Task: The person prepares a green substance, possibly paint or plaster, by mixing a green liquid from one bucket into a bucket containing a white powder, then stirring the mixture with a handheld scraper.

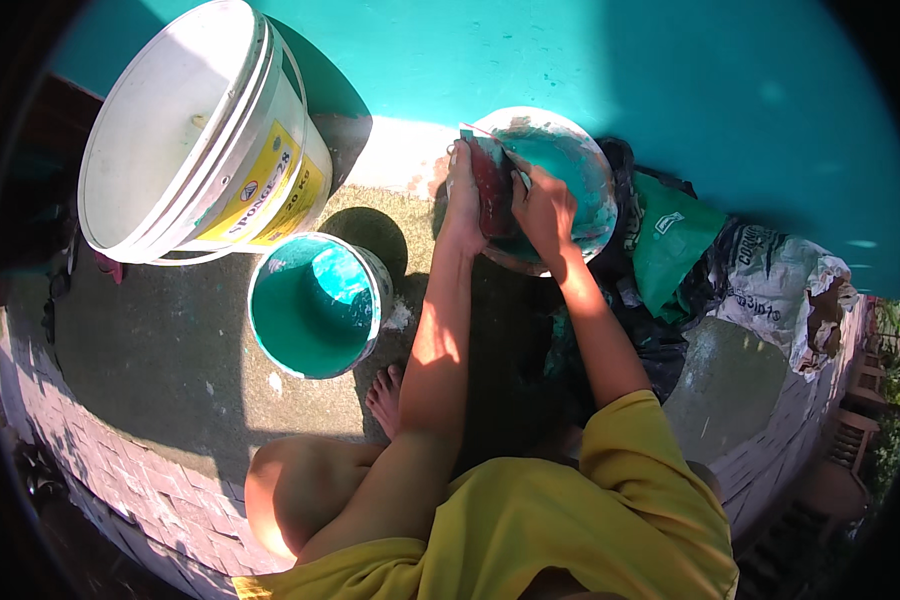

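My left hand [462, 195] grips the left side of a dark red flat tool [492, 185] with a thin edge at its top. My right hand [542, 208] is closed on the tool's right side, thumb and fingers against it. Both hands hold it over a round white basin [588, 150], stained inside with teal paint and pale residue. To the left of my left forearm stands a small paint-smeared bucket [280, 310] with a teal interior.
A large white bucket [145, 150] with a yellow label stands at left. Black plastic [650, 345], a green bag [675, 235] and a crumpled white sack [770, 290] lie right of the basin. A teal wall [700, 80] rises behind. My bare foot [383, 398] is on the concrete.
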The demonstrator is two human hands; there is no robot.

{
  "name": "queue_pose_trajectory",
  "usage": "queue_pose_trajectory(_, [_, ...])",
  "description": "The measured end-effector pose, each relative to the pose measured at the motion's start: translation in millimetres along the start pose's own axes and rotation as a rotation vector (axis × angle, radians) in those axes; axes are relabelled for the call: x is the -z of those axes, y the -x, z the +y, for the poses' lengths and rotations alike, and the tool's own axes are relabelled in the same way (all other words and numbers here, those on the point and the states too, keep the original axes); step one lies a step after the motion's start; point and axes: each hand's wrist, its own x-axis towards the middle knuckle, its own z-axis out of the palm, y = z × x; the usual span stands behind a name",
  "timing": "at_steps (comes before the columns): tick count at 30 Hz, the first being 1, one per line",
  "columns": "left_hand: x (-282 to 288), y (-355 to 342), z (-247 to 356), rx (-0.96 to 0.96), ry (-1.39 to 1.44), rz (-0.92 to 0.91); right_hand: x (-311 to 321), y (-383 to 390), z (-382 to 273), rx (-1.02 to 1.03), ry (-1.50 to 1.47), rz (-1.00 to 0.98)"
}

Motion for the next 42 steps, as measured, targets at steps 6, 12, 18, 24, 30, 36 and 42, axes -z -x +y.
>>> queue_pose_trajectory(6, [6.7,1.2,3.4,-0.062,0.031,-0.061,10.3,-2.8,-45.2,0.140,-0.073,0.081])
queue_pose_trajectory(12, [-12.4,11.5,10.6,-0.074,-0.009,-0.079,17.8,-15.0,-22.8,0.146,-0.027,0.040])
queue_pose_trajectory(18, [-2.5,8.6,16.6,-0.100,0.163,-0.147,15.3,-18.8,-29.2,0.224,-0.046,0.052])
queue_pose_trajectory(24, [-2.5,8.5,12.2,-0.188,0.122,-0.235,17.8,-13.7,-33.5,0.314,-0.051,0.044])
queue_pose_trajectory(30, [-6.8,7.2,8.6,-0.179,0.124,-0.226,18.6,-14.8,-31.1,0.311,-0.032,0.014])
queue_pose_trajectory(36, [-0.4,12.8,20.3,-0.083,0.078,-0.068,11.0,-34.5,-33.5,0.384,0.058,0.020])
queue_pose_trajectory(42, [4.8,-2.0,8.8,-0.045,0.177,-0.181,24.7,-10.1,-44.5,0.305,0.024,-0.066])
